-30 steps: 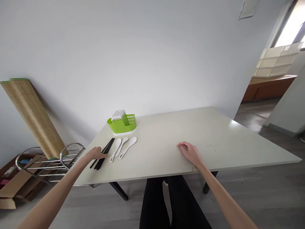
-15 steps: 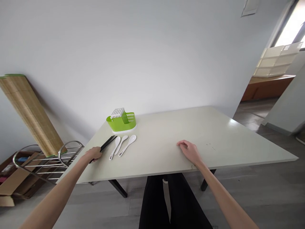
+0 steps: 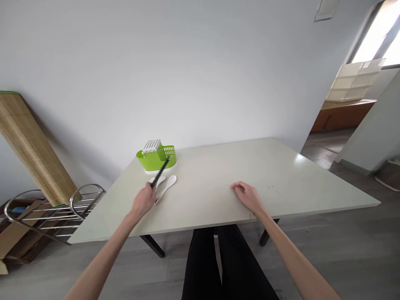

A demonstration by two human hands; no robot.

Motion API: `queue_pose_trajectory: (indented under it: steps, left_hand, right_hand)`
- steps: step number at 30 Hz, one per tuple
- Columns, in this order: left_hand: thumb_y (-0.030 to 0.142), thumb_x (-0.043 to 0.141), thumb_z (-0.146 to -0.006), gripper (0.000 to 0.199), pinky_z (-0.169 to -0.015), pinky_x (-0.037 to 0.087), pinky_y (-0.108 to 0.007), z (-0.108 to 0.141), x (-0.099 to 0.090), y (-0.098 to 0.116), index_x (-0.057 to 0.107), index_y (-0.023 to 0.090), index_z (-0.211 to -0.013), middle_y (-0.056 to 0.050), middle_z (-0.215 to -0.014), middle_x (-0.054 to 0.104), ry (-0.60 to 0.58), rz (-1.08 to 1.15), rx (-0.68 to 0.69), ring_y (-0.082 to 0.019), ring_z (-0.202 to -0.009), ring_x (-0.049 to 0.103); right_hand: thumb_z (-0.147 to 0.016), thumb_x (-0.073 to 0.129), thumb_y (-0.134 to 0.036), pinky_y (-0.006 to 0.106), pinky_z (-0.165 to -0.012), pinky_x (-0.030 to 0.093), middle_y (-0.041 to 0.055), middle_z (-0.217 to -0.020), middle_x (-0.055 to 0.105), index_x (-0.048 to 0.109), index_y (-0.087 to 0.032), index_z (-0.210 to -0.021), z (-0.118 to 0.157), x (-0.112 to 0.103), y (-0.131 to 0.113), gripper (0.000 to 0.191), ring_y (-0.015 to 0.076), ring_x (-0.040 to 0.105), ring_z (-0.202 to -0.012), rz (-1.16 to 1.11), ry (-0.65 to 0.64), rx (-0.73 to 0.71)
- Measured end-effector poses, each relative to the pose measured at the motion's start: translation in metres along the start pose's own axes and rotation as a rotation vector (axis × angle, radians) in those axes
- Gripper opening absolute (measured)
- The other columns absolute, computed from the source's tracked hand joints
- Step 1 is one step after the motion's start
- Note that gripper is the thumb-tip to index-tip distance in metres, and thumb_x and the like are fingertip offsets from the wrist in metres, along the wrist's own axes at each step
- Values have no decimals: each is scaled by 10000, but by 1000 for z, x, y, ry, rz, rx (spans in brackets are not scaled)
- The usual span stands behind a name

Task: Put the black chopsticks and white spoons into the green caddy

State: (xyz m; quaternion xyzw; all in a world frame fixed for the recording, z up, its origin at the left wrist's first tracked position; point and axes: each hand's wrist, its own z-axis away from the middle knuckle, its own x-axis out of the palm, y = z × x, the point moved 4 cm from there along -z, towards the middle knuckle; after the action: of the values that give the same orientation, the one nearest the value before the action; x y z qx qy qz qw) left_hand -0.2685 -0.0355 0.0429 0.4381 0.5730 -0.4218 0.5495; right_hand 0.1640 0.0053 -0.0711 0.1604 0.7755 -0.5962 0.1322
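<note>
My left hand (image 3: 144, 201) is closed around a bundle of black chopsticks (image 3: 160, 172), raised above the table and slanting up to the right. Their far ends overlap the front of a green cutlery basket (image 3: 151, 161) with a white slatted top and white base. White soup spoons (image 3: 171, 181) lie on the table just below the basket, partly covered by my left hand and the chopsticks. Loosely bent, with the thumb apart from the fingers, my right hand (image 3: 246, 196) rests on the table and holds nothing.
The pale table (image 3: 215, 166) stands against a light wall. Off its left side are a metal rack (image 3: 59, 216), a rolled bamboo mat (image 3: 34, 146) and a cardboard box (image 3: 18, 233) on the floor. A translucent drawer unit (image 3: 354, 80) is at the far right.
My left hand has lifted the black chopsticks off the table and carried them right, over the spoons towards the basket. My right hand stays where it was.
</note>
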Motion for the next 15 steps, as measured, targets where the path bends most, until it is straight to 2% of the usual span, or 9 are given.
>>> queue_pose_trajectory:
  steps: [3,6,10,15]
  left_hand:
    - [341,279,-1086,357,-807,519,-378,7,12,62,544,127,-1193,-231,-1120,744,-87,-32,144,-328,-1034,745]
    - [199,385,-1028,254,-849,519,-390,13,29,106,571,104,-1173,-236,-1119,738,-144,-40,206,-339,-1078,733]
    - [24,390,-924,350,-870,521,-403,13,45,141,558,34,-1231,-280,-1107,722,-191,-59,196,-345,-1104,726]
    - [49,414,-908,444,-889,524,-413,7,54,176,516,2,-1337,-347,-1192,673,-210,-85,199,-354,-1171,702]
  right_hand:
    - [-919,497,-355,394,-955,513,44,-1091,796,743,-266,-955,0,1,0,264,255,718,-1070,6,6,1]
    - [-916,494,-352,393,-966,512,41,-1083,797,746,-265,-961,-1,1,1,271,247,718,-1061,15,14,-6]
    - [-909,487,-347,389,-965,517,41,-1071,799,752,-262,-959,-3,1,1,283,239,721,-1038,20,16,-14]
    - [-905,491,-356,391,-962,518,45,-1079,797,749,-261,-961,-2,1,0,280,241,718,-1033,15,16,-13]
